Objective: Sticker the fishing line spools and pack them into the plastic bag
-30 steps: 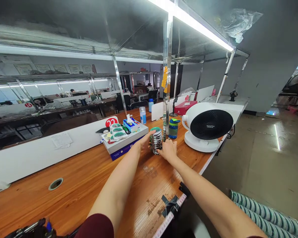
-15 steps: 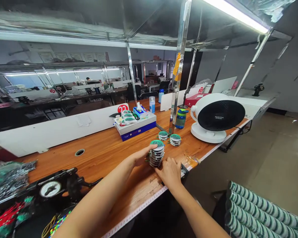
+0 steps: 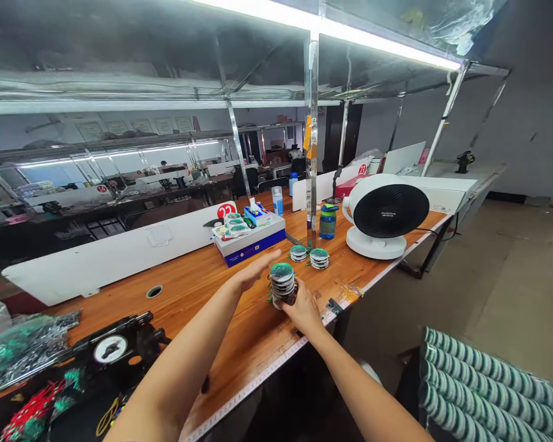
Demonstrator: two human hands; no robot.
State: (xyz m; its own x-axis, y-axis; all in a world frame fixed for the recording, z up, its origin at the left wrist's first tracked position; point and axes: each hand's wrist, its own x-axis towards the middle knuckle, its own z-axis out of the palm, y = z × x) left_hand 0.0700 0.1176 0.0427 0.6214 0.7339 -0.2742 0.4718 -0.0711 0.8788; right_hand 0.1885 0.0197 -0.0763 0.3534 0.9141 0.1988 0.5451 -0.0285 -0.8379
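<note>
A tall stack of round, flat spools with green labels on top stands upright on the wooden bench. My right hand is wrapped around its lower right side, thumb in front and fingers partly hidden behind. Just left of the stack, my left hand is held with its fingers stretched out, apart from the spools and holding nothing. Two shorter stacks of similar spools sit behind, one on the left and one on the right.
A white fan stands on the right, beside a blue-green bottle and a metal post. A white-and-blue box bears a tissue pack and papers. At lower left lies a black winding device.
My left hand has let go of the tall stack and straightened its fingers. My right hand has closed around the stack's lower side. The view has shifted slightly.
</note>
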